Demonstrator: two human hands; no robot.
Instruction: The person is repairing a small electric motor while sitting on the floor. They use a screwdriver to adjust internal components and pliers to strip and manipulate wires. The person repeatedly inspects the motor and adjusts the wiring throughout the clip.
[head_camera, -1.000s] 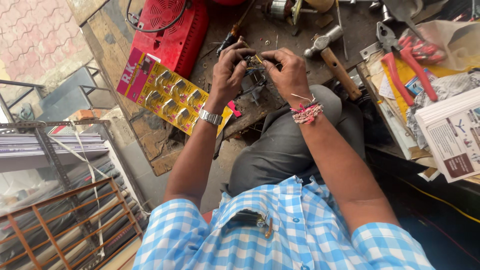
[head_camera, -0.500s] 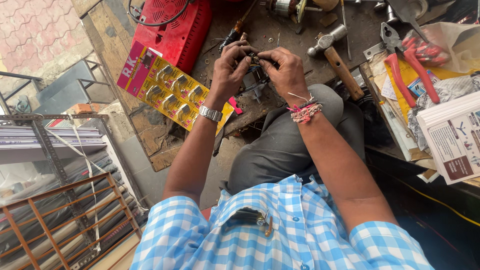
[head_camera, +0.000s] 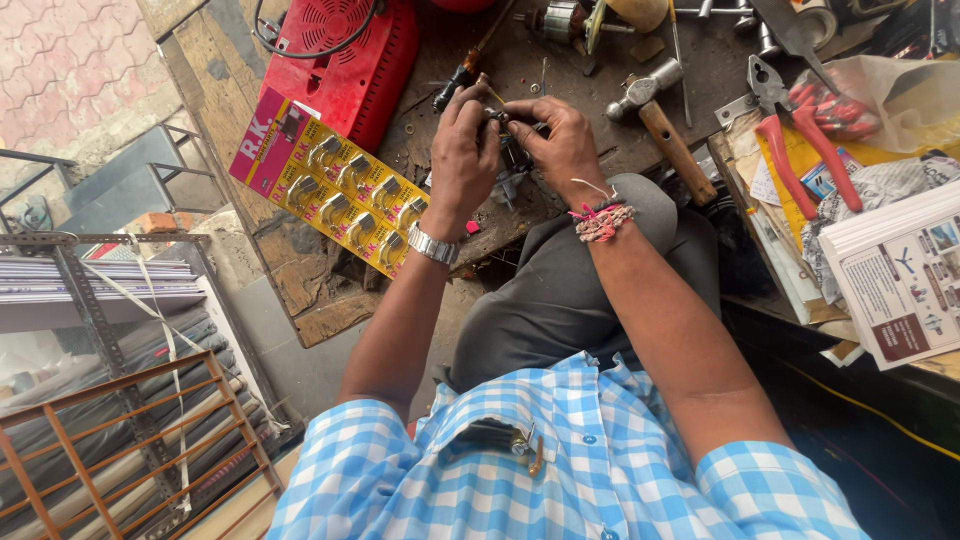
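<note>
Hands barely shifting since earlier, left hand (head_camera: 462, 150) and right hand (head_camera: 558, 145) are pinching a small metal part (head_camera: 503, 120), seemingly light, stiff, fiddly.

worn wooden workbench (head_camera: 300, 290), paved tile floor (head_camera: 60, 60), rusty metal rack (head_camera: 120, 440), daylight.

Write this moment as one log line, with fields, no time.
left hand: pinching small metal part | right hand: pinching same part | nearby: hammer, red pliers, yellow blister card

A repair workshop: hammer (head_camera: 655, 112), pliers (head_camera: 800, 140), cluttered wooden workbench (head_camera: 300, 270).
</note>
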